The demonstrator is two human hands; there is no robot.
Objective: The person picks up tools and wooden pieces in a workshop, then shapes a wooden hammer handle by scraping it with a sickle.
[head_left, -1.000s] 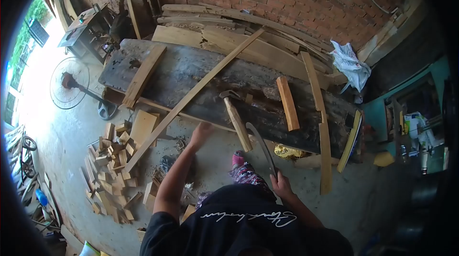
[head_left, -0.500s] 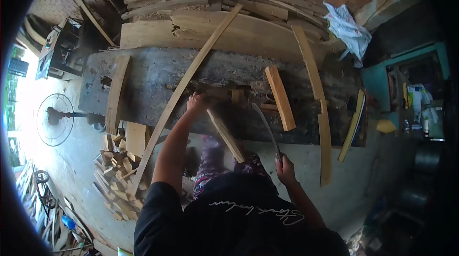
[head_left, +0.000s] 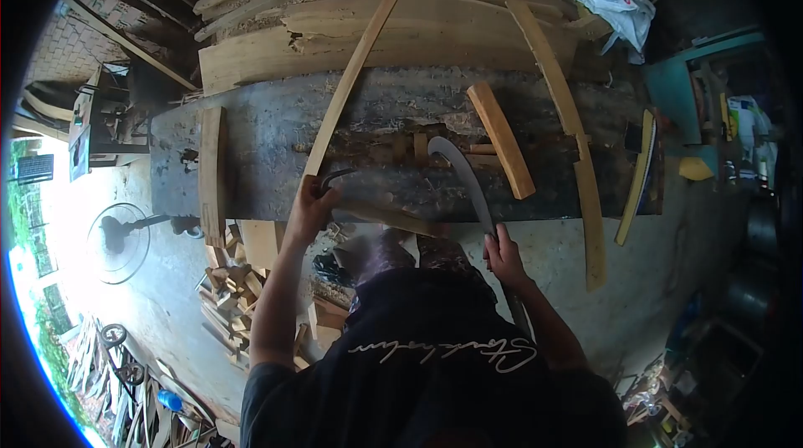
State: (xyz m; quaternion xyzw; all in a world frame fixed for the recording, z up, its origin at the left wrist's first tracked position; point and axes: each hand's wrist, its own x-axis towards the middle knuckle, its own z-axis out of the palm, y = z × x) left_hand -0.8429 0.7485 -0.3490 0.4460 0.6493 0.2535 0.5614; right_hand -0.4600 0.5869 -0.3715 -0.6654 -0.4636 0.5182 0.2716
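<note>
Floor fan point(head_left: 122, 240): stands beyond the left end of the dark slab point(head_left: 385, 126), with pale floor around it.
Offcut pile point(head_left: 238, 293): on the floor, below the slab's near edge and left of the left arm.
Short board point(head_left: 212, 172): lies across the slab near its left end, its tip jutting past the near edge.
Long strip point(head_left: 355, 71): slants over the slab's far edge down to the left hand; whether they touch I cannot tell.
Left hand point(head_left: 312, 207): fingers closed around the hammer near its head, above the slab's near edge.
Hammer point(head_left: 381, 215): hooked head by the fingers, blurred handle slanting right toward the curved blade, a gap between them.
Curved blade point(head_left: 470, 176): reaches over the near edge, its rounded tip above the slab, just left of the orange block point(head_left: 500, 140).
Right hand point(head_left: 504, 256): wrapped around the blade's lower part, off the near edge, over open floor.
Notched strip point(head_left: 565, 126): crosses both long edges, slab surface showing either side.
Yellow piece point(head_left: 637, 176): near the slab's right end, overhanging the near edge.
</note>
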